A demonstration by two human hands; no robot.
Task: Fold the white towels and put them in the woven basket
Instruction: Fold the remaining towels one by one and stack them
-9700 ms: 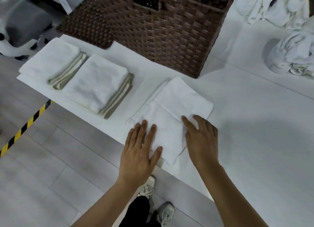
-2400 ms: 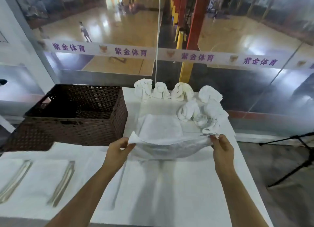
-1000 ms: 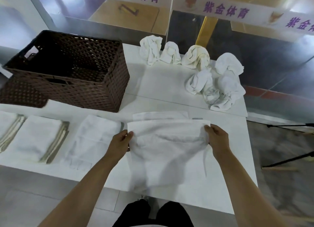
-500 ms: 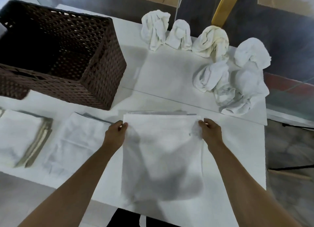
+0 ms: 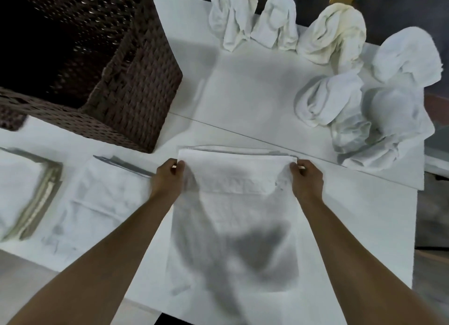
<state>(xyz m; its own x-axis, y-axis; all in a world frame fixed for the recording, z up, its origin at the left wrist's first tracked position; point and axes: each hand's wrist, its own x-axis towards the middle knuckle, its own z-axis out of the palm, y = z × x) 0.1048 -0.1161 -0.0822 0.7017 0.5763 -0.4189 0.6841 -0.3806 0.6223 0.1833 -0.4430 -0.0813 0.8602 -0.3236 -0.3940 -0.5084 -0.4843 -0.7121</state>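
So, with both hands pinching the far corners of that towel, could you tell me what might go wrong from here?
1. The near end of the towel reaches the table edge; it may slip off and skew the fold.
2. The left hand works right beside the folded towel, so it could ruffle it.
3. The woven basket stands close to the left; a wide sweep may catch its corner.

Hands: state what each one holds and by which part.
Both hold one white towel by its far corners: the left hand pinches the left corner, the right hand the right corner.
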